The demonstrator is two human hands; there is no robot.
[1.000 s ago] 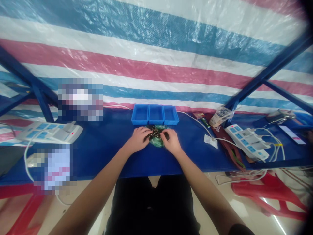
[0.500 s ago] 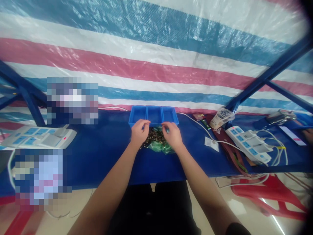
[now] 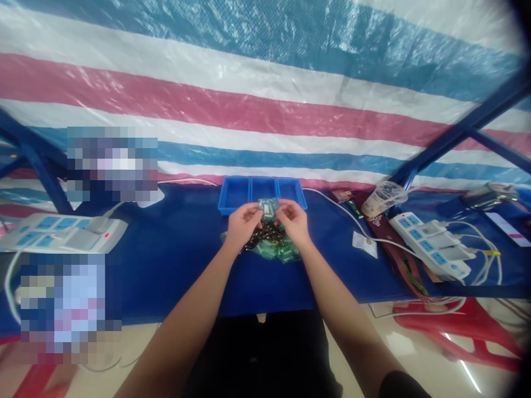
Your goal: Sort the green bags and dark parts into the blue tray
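Observation:
Between my two hands is a small clear plastic packet [image 3: 269, 208] with something pale inside, too small to make out. My left hand [image 3: 243, 226] pinches its left side, while my right hand [image 3: 294, 222] grips the right side. Directly below the packet lies a heap of small dark and brass-coloured metal pieces [image 3: 267, 235], partly hidden by my fingers. Crumpled green plastic [image 3: 269, 250] spreads under and in front of the heap. Just behind my hands stands a blue three-compartment tray [image 3: 234, 194], its front edge partly covered by them.
On the right are a plastic cup [image 3: 384, 199], a dark red strap-like item [image 3: 394, 246], a small white packet [image 3: 365, 244], a power strip [image 3: 431, 246] and a phone [image 3: 508, 228]. Another power strip [image 3: 62, 232] lies left, near blurred-out items. A white cable [image 3: 348, 215] crosses the blue tabletop [image 3: 174, 276].
My hands were at the heap; they rose towards the tray and now hold the clear packet up between them. More of the heap and green plastic shows. The view has shifted slightly.

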